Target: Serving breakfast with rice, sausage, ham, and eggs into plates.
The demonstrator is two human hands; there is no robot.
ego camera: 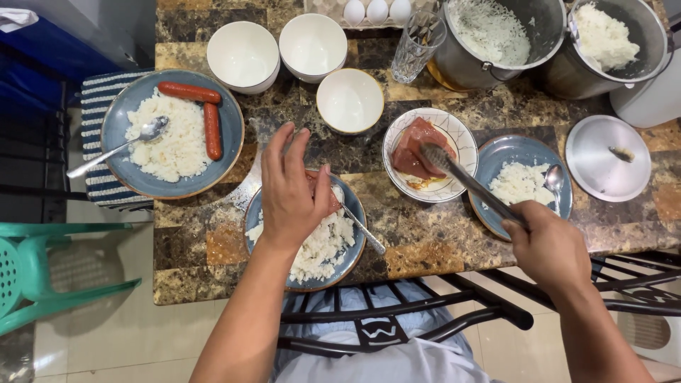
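Tongs (464, 181), slim and metal, gripped by right hand (550, 248), pinch pink meat (418, 145); left hand (291, 191) open.

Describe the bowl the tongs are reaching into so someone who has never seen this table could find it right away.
Start at the marble-patterned table and find the two big metal pots of rice at its far right. Just in front of them sits a patterned white bowl holding pink meat slices, with the tongs from the right hand touching the meat. The neighbouring white bowls are plain and empty.
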